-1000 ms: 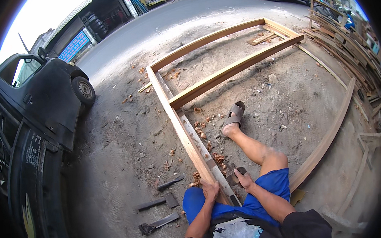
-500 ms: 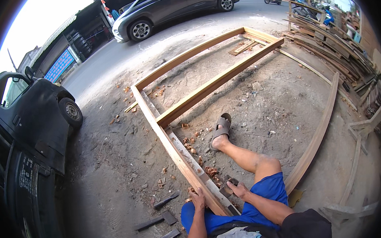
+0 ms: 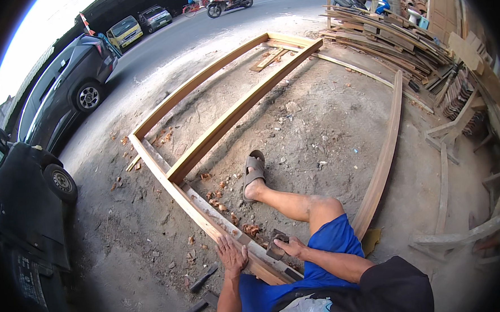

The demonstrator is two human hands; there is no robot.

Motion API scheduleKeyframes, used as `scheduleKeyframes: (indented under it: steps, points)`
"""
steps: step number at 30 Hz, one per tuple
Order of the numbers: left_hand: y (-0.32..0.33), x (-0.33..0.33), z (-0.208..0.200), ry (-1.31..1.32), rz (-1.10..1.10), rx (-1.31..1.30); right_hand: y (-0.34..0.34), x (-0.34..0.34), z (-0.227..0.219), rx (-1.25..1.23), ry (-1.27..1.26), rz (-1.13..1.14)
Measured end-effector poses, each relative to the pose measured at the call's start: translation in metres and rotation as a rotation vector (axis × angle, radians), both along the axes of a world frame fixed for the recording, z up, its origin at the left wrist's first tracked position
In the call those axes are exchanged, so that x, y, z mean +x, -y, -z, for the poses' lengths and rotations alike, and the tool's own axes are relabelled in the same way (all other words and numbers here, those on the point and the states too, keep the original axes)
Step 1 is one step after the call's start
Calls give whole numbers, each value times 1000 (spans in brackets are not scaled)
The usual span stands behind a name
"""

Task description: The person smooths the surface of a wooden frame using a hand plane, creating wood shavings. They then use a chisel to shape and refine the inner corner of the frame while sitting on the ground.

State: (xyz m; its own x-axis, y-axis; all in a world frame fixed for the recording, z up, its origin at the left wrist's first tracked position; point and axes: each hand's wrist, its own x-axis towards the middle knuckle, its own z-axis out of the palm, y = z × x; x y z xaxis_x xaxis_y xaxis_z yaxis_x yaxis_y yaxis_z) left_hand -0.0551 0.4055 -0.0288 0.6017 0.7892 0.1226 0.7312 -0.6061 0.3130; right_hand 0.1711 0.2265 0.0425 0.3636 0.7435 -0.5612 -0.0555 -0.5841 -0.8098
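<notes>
I sit on the ground over a large wooden frame (image 3: pixel 215 132) that lies flat on the dirt. My left hand (image 3: pixel 231 254) rests palm down, fingers spread, on the frame's near rail. My right hand (image 3: pixel 291 247) grips a small dark block-shaped tool (image 3: pixel 276 246) against the rail's inner ledge. My right leg stretches inside the frame, the foot in a grey sandal (image 3: pixel 253 170). Wood chips (image 3: pixel 221 201) are scattered along the rail.
Dark hand tools (image 3: pixel 202 278) lie on the ground left of my knee. A long loose plank (image 3: pixel 381 163) lies to the right. Stacked timber (image 3: pixel 402 38) stands at the back right. Parked cars (image 3: pixel 68 89) sit on the left, with a road and motorbikes behind.
The view has swung to the right, so the frame and cars sit further left. My hands stay on the near rail, the right one still on the tool.
</notes>
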Motion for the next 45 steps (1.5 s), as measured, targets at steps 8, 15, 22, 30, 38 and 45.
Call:
scheduleKeyframes:
  steps: [8,15,22,30,38,45]
  points:
    - [-100,-21,-47,-272,-269,-149,-5,2,10,181,-58,-5]
    - [-74,-61,-151,310,-282,-294,-42,20,-52,419,291,-287]
    - [16,-69,-130,370,-204,-326,17,64,-147,673,40,-109]
    - [90,-34,-31,-67,268,-59,14,50,-113,496,181,-162]
    - [33,-92,-147,79,-352,41,-106,-12,-111,469,966,-664]
    - [114,-45,-88,191,-76,-454,-46,-73,-6,341,742,-983]
